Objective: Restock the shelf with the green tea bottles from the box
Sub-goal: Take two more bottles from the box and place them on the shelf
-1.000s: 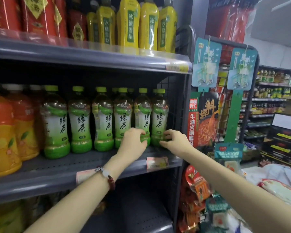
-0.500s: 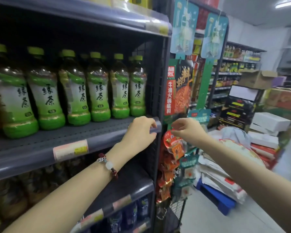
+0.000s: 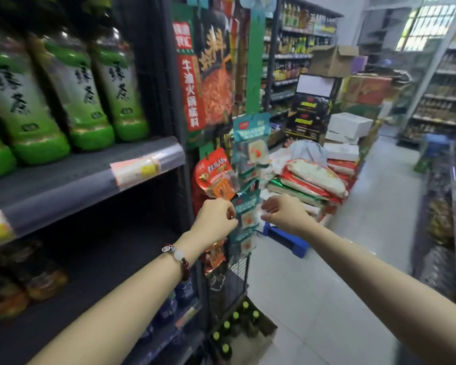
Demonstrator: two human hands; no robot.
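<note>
The grey shelf [image 3: 95, 177] runs up and left of both hands, green tea bottles [image 3: 82, 93] standing on it. Below the hands sits the box [image 3: 250, 335] — more green-capped bottles inside. Left hand [image 3: 216, 219] and right hand [image 3: 284, 213] hang loosely curled, holding nothing — beside hanging snack packets [image 3: 248, 154].

Snack packets [image 3: 249, 151] hanging beside shelving; rice sacks [image 3: 313, 180] stacked behind.
</note>
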